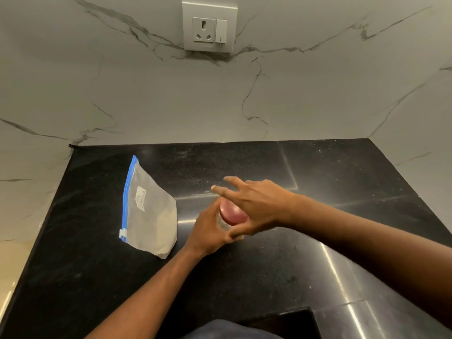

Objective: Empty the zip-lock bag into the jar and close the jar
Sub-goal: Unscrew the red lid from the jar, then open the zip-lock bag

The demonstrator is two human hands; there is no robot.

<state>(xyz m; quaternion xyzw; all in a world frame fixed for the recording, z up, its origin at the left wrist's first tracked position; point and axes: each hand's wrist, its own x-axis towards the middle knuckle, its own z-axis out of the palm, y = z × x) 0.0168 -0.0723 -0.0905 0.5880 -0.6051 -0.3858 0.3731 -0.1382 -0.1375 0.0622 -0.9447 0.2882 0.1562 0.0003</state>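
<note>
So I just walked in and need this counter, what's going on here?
A person is handling a small jar on the black counter. The left hand grips its clear body, while the right hand sits over the reddish lid, thumb curled round it and two fingers straight. The zip-lock bag lies to the left, touched by neither hand, with pale powder inside, so it is not yet emptied.

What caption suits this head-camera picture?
Left hand grips a clear jar, right hand clasps its round red lid; blue-zippered plastic bag lies on black counter.
</note>
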